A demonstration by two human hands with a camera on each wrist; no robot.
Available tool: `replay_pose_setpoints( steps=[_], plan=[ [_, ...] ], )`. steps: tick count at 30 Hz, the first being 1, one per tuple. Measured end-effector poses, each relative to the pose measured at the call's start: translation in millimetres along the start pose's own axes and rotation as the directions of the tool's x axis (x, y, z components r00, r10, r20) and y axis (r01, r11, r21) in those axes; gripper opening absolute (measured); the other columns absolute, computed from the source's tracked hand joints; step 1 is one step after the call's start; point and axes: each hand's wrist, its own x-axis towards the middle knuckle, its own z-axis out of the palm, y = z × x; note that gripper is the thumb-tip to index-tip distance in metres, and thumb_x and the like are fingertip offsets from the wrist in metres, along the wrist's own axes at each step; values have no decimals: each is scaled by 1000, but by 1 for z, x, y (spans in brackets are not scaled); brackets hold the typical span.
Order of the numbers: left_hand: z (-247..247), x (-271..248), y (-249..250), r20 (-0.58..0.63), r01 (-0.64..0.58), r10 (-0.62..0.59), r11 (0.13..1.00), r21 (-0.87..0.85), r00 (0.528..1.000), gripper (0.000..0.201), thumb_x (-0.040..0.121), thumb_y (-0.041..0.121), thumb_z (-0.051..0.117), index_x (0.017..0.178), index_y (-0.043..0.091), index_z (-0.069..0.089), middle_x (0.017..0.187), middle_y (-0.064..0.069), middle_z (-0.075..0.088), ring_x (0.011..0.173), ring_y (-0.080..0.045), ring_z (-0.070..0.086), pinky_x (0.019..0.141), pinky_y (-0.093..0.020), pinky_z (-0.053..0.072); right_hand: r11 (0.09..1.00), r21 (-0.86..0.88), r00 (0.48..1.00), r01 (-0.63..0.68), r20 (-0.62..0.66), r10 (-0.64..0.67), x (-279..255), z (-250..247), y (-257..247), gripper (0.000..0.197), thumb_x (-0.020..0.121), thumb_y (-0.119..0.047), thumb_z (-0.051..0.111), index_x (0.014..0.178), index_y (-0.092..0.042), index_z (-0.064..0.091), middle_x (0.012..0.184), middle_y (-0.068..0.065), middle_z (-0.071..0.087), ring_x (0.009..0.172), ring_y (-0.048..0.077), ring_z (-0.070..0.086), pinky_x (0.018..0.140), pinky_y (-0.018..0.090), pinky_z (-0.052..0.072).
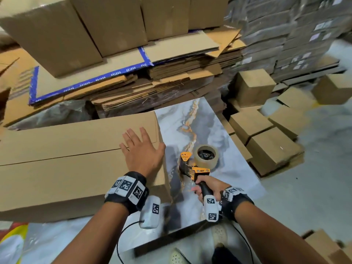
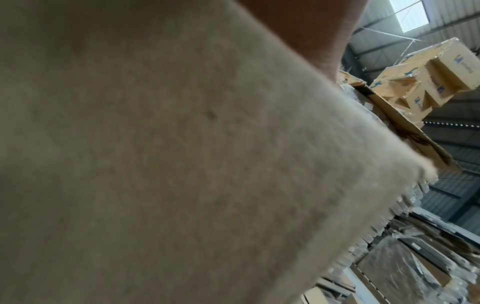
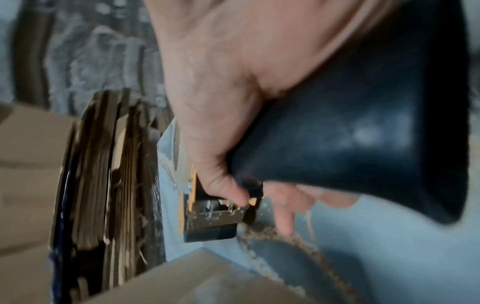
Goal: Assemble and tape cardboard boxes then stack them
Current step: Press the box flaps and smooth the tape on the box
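On the marbled table (image 1: 192,119) amid warehouse cardboard, our left hand (image 1: 142,149) lies flat on the box (image 1: 76,159) — its seam running nine to three. Our right hand (image 1: 209,187) clenches the tape dispenser (image 1: 194,166), just beside the box's three-o'clock end.

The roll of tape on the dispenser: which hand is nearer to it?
Right. The right hand grips the handle of the tape dispenser that carries the roll of tape. The left hand lies flat on the cardboard box, off to the roll's left.
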Motion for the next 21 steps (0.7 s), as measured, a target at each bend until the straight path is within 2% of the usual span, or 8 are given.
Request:
replay_pose_setpoints(
  steps=[3,6,8,11,13,17,19,21],
  plan=[
    [2,-1,17,25,9,-9,1000,-19,1000,88,98,65,28,162,13,-4,165,-26,-12,154,-40,-12,124,-57,-1,985,168,989,-25,150,0,-5,-3,-8,18,89,-13,53,72,-10,53,58,1,53,46,16,52,51,26,51],
    [9,-5,47,28,22,-21,999,-49,999,88,99,66,26,162,14,-4,165,-26,-12,154,-40,-13,124,-56,-2,963,261,988,68,119,-102,-17,-7,-22,27,97,-10,54,70,-8,61,75,12,68,57,26,67,55,41,61],
    [12,-7,71,29,32,-29,996,-87,999,86,99,68,19,161,14,-4,165,-25,-13,154,-40,-14,123,-55,-3,949,282,979,142,103,-177,-33,-12,-39,27,100,-12,54,75,-6,62,77,16,71,59,27,70,53,35,59],
    [13,-3,106,50,69,-62,984,-163,997,80,101,64,13,162,15,0,166,-23,-11,154,-38,-13,124,-54,-4,912,321,951,255,89,-297,-60,-28,-76,23,100,-11,54,77,-10,55,59,3,55,42,14,51,46,24,47],
    [13,3,127,70,98,-85,973,-208,994,72,105,56,16,163,15,5,167,-23,-10,154,-38,-12,124,-54,-4,895,273,921,352,66,-383,-78,-43,-99,24,100,-13,54,76,-13,53,56,0,47,40,11,43,43,23,42],
    [7,10,156,107,105,-76,949,-298,991,60,109,42,20,162,13,13,167,-22,-7,155,-37,-9,124,-51,-2,833,21,833,553,11,-554,-106,-64,-136,20,98,-10,58,79,-12,54,56,2,44,43,14,38,43,25,38],
    [4,12,156,88,64,-37,940,-335,995,54,110,38,24,157,13,26,168,-22,1,155,-37,-3,124,-49,2,783,-86,788,616,36,-615,-121,-67,-154,11,96,-10,62,88,-8,55,55,3,44,44,16,37,43,25,36],
    [2,13,144,17,-10,17,938,-345,1000,49,110,37,27,152,14,36,166,-19,17,154,-36,8,124,-46,9,724,-189,745,663,81,-662,-136,-62,-170,8,96,-11,63,92,-6,58,54,4,45,43,16,37,44,25,34]
  ],
)
